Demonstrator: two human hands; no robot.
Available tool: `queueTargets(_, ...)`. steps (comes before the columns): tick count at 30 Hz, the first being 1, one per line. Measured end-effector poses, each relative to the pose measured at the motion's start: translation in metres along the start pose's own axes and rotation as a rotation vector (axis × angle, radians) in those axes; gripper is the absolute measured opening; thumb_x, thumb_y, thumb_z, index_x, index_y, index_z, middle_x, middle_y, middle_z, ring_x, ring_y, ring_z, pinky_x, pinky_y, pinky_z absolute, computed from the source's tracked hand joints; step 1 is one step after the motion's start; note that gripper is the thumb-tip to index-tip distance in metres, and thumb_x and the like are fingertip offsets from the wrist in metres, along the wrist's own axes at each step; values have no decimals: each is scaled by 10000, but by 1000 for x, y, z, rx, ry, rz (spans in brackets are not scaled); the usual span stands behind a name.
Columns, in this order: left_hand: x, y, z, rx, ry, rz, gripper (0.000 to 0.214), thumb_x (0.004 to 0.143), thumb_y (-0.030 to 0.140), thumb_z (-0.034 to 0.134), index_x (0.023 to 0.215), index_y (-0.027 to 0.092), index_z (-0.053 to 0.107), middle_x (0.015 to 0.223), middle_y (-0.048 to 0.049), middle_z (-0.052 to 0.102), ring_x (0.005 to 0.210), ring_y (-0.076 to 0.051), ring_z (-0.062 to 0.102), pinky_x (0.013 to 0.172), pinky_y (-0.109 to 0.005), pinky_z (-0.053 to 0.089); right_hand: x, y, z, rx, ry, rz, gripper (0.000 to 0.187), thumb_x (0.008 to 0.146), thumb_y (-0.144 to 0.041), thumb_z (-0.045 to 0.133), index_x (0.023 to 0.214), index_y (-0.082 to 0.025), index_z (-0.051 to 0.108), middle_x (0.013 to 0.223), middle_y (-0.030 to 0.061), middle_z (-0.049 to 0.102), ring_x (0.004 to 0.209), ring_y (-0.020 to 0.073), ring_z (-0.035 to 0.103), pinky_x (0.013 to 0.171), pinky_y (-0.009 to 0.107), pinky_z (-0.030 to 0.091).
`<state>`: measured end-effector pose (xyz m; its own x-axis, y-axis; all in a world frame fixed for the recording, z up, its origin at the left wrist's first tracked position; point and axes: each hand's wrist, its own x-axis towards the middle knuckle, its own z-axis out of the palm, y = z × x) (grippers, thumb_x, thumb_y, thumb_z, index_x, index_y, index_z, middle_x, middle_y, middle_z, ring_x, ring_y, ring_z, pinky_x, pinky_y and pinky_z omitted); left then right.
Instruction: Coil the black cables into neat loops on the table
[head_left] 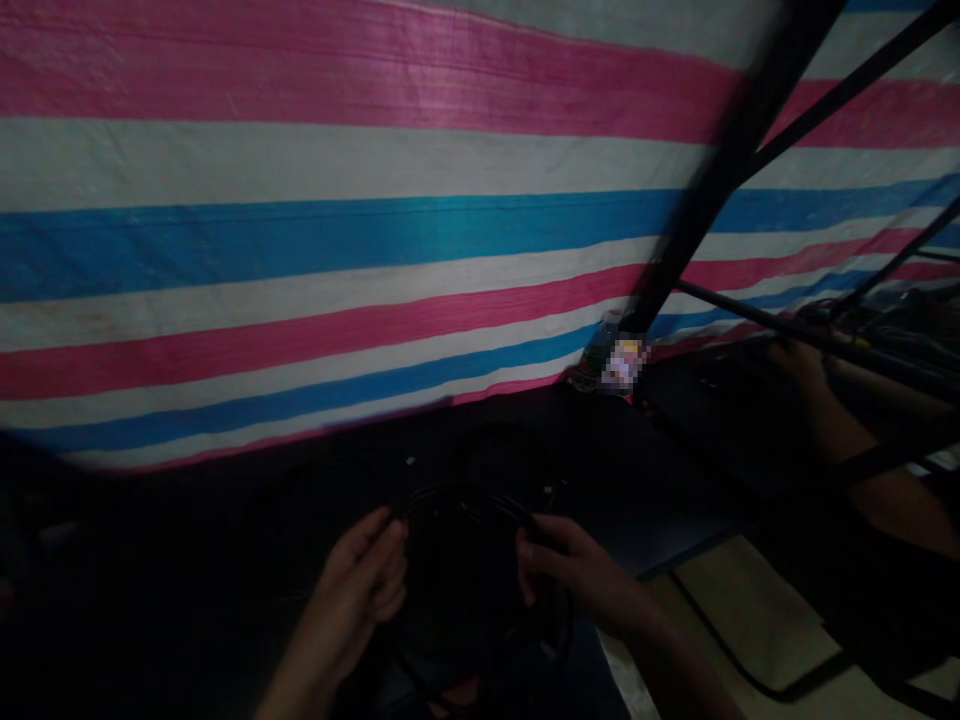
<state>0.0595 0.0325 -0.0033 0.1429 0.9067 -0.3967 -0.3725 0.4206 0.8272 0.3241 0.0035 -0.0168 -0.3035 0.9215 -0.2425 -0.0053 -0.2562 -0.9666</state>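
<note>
Both my hands hold a black cable (pixel 465 490) bent into a loop over the dark tabletop. My left hand (pixel 371 568) pinches the loop's left side, fingers curled. On its right side my right hand (pixel 566 560) is closed around the cable, thumb toward the middle. The loop arches between the two hands, and its lower part fades into the shade near my body. Just beyond it lies another dark coil (pixel 499 450), hard to make out on the black surface.
A striped tarp (pixel 337 240) hangs behind the black table (pixel 637 480). A black metal frame (pixel 720 190) slants up on the right, with a clear bag (pixel 600 360) at its foot. Farther right, a co-worker's arm (pixel 840 430) reaches over the table toward dark clutter.
</note>
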Motion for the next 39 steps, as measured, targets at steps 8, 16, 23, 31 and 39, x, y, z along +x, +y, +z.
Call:
queueTargets(8, 51, -33, 26, -59, 179, 253, 471, 723, 547, 826, 905, 158, 634, 541, 139, 336, 403, -31, 275, 388, -153, 217, 36, 15, -1, 260, 466, -166, 706, 758, -406, 805, 1383, -222, 533, 1018, 41, 692, 736, 155, 671, 660, 292, 511)
queueTargets(16, 121, -68, 48, 394, 267, 413, 492, 956, 246, 546, 1426, 99, 530, 1091, -160, 731, 790, -197, 719, 711, -339, 585, 96, 53, -48, -175, 844, -257, 818, 747, -437, 730, 1469, -121, 510, 1127, 133, 688, 846, 218, 652, 753, 376, 550)
queueTargets(23, 140, -72, 62, 841, 190, 558, 547, 944, 196, 527, 1458, 8, 525, 1550, -252, 511, 1499, -329, 403, 1258, -458, 280, 112, 74, -68, -691, 1034, -325, 556, 833, -327, 550, 1316, -67, 646, 1148, 217, 685, 1070, 322, 642, 1004, 507, 487)
queueTargets(31, 138, -56, 37, 1064, 88, 577, 439, 982, 329, 547, 1327, 78, 652, 1457, -235, 615, 1395, -348, 545, 1215, -511, 349, 110, 73, -80, -753, 981, -195, 556, 896, -387, 507, 1301, -42, 667, 1304, 265, 621, 1232, 355, 586, 1076, 521, 441)
queueTargets(39, 130, -61, 9, 1050, 127, 599, 305, 1004, 253, 481, 1220, 171, 680, 1218, -127, 768, 1137, -251, 729, 1004, -395, 564, 38, 9, -4, -382, 751, -576, 338, 985, -395, 476, 1181, -236, 702, 1118, 120, 692, 1062, 288, 648, 933, 485, 526)
